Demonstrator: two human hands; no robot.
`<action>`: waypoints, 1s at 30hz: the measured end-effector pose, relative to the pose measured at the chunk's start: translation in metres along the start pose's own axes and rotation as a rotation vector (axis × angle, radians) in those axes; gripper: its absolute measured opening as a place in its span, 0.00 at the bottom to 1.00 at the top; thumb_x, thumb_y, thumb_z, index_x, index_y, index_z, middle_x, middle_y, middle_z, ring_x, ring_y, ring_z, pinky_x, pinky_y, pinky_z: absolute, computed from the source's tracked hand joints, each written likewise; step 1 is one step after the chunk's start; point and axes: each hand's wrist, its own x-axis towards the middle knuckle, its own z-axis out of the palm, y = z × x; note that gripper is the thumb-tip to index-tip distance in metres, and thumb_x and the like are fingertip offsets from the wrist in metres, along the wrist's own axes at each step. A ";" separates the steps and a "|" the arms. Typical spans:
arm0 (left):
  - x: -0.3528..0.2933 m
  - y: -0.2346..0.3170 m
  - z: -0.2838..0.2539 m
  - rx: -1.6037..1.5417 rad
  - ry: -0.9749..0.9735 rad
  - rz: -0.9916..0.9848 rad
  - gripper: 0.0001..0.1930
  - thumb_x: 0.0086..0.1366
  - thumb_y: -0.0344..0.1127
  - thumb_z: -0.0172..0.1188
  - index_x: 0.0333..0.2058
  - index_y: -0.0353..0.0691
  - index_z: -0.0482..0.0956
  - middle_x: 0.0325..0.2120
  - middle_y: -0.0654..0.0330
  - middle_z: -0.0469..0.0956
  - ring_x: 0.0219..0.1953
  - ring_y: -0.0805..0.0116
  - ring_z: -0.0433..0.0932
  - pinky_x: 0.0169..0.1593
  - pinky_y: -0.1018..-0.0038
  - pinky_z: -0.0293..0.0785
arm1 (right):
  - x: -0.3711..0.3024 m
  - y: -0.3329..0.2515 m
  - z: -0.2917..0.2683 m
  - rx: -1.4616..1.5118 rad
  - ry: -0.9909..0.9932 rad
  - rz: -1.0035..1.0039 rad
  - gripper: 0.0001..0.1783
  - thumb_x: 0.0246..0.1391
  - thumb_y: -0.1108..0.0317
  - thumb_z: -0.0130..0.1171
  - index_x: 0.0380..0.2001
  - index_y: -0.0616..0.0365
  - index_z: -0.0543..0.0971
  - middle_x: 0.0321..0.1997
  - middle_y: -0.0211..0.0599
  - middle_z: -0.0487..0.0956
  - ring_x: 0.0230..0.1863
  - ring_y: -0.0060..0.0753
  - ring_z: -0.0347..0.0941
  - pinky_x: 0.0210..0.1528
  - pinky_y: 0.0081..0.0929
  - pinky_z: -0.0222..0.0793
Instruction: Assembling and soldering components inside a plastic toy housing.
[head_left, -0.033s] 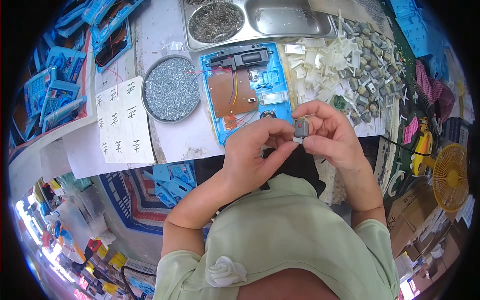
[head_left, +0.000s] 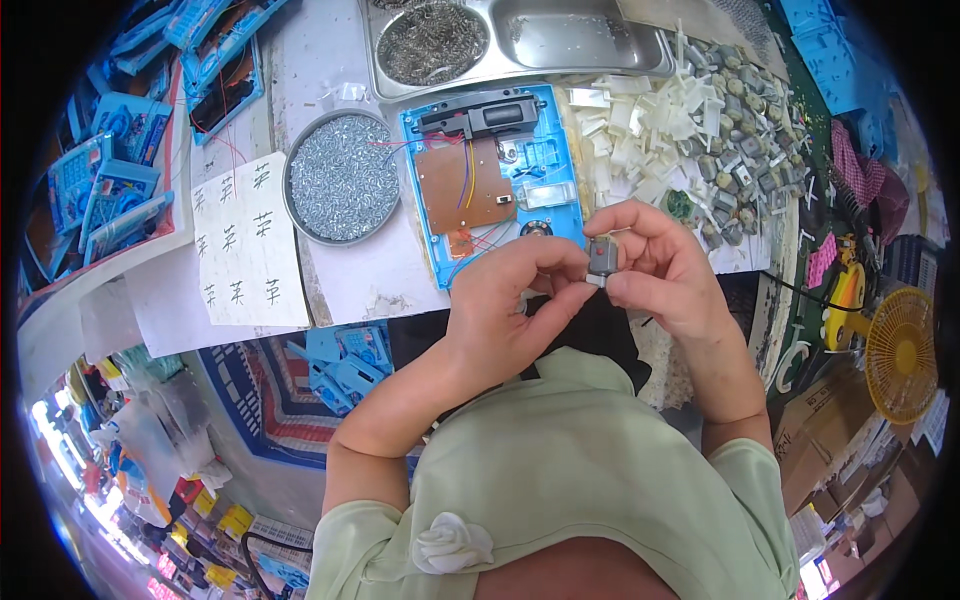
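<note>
We cannot make out the full outline of the small grey motor (head_left: 603,256), since fingers cover its edges; it sits right of centre in the frame. The small white piece (head_left: 596,281) at its lower end is mostly hidden by fingertips, so we cannot tell its shape. The black frame edge cuts off the blue casings at upper left, and the steel tray (head_left: 660,62) runs out of the top.

We count one motor in hand, one open blue casing (head_left: 567,130) at centre with one brown board (head_left: 450,195), one round dish (head_left: 288,190) of screws, and nine handwritten characters on one paper sheet (head_left: 250,295). The loose motors (head_left: 735,160) at upper right overlap too much for us to count.

The left hand (head_left: 510,305) reaches rightward, thumb and forefinger pinched together on the white piece. The right hand (head_left: 668,275) bends in from the right, its thumb and curled fingers clamped about the motor.
</note>
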 end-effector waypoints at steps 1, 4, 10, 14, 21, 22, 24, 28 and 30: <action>0.000 0.000 0.000 -0.010 0.008 0.008 0.12 0.60 0.20 0.67 0.42 0.34 0.79 0.34 0.57 0.81 0.34 0.70 0.82 0.38 0.76 0.82 | 0.000 0.001 0.000 -0.029 0.011 -0.016 0.25 0.54 0.74 0.66 0.56 0.60 0.73 0.28 0.21 0.75 0.29 0.11 0.70 0.31 0.12 0.61; -0.001 -0.001 0.002 -0.025 0.036 0.029 0.11 0.59 0.20 0.67 0.41 0.34 0.79 0.34 0.57 0.81 0.34 0.69 0.82 0.38 0.75 0.82 | -0.004 0.006 0.006 -0.176 0.111 -0.162 0.24 0.51 0.75 0.68 0.53 0.59 0.75 0.29 0.24 0.77 0.29 0.16 0.71 0.31 0.15 0.65; 0.005 -0.004 -0.004 0.360 0.077 0.371 0.12 0.55 0.19 0.68 0.37 0.36 0.79 0.32 0.56 0.82 0.33 0.60 0.83 0.36 0.69 0.79 | -0.001 -0.009 0.003 -0.879 0.102 -0.687 0.20 0.42 0.76 0.74 0.42 0.58 0.81 0.34 0.35 0.81 0.30 0.35 0.76 0.32 0.28 0.72; 0.003 -0.007 -0.002 0.318 0.144 0.381 0.12 0.54 0.18 0.68 0.36 0.36 0.78 0.33 0.54 0.83 0.33 0.58 0.83 0.37 0.69 0.79 | 0.004 -0.013 0.008 -1.006 0.098 -0.882 0.21 0.39 0.77 0.74 0.40 0.57 0.81 0.36 0.36 0.82 0.31 0.39 0.77 0.33 0.32 0.73; -0.003 -0.006 -0.009 0.098 0.053 0.141 0.12 0.54 0.18 0.68 0.36 0.35 0.77 0.36 0.51 0.82 0.38 0.56 0.83 0.41 0.68 0.79 | 0.008 -0.007 0.011 -1.036 0.110 -1.039 0.21 0.38 0.78 0.74 0.40 0.58 0.82 0.36 0.37 0.83 0.32 0.42 0.77 0.31 0.31 0.75; -0.001 -0.003 -0.012 0.176 0.012 0.178 0.12 0.54 0.18 0.68 0.36 0.35 0.77 0.38 0.50 0.81 0.40 0.56 0.82 0.42 0.68 0.79 | 0.008 -0.005 0.010 -1.043 0.107 -1.059 0.21 0.38 0.78 0.74 0.40 0.58 0.82 0.37 0.38 0.83 0.32 0.42 0.77 0.30 0.31 0.75; 0.006 0.004 -0.020 0.332 -0.072 0.253 0.13 0.53 0.18 0.68 0.36 0.35 0.77 0.42 0.49 0.80 0.44 0.55 0.81 0.44 0.66 0.78 | 0.008 -0.004 0.009 -1.053 0.082 -1.067 0.21 0.38 0.78 0.74 0.40 0.58 0.82 0.37 0.38 0.83 0.32 0.42 0.77 0.30 0.31 0.75; 0.004 0.002 -0.019 0.410 -0.030 0.298 0.14 0.51 0.19 0.70 0.35 0.36 0.77 0.45 0.50 0.77 0.45 0.55 0.79 0.45 0.66 0.77 | 0.007 -0.003 0.007 -1.080 0.066 -1.062 0.21 0.38 0.77 0.74 0.41 0.58 0.82 0.38 0.39 0.83 0.33 0.42 0.78 0.31 0.31 0.76; 0.005 0.001 -0.019 0.478 0.017 0.368 0.15 0.50 0.19 0.71 0.35 0.38 0.78 0.46 0.50 0.76 0.44 0.56 0.78 0.43 0.68 0.76 | 0.007 -0.002 0.005 -1.071 0.074 -1.059 0.21 0.38 0.78 0.73 0.41 0.58 0.82 0.39 0.39 0.83 0.33 0.42 0.78 0.31 0.32 0.76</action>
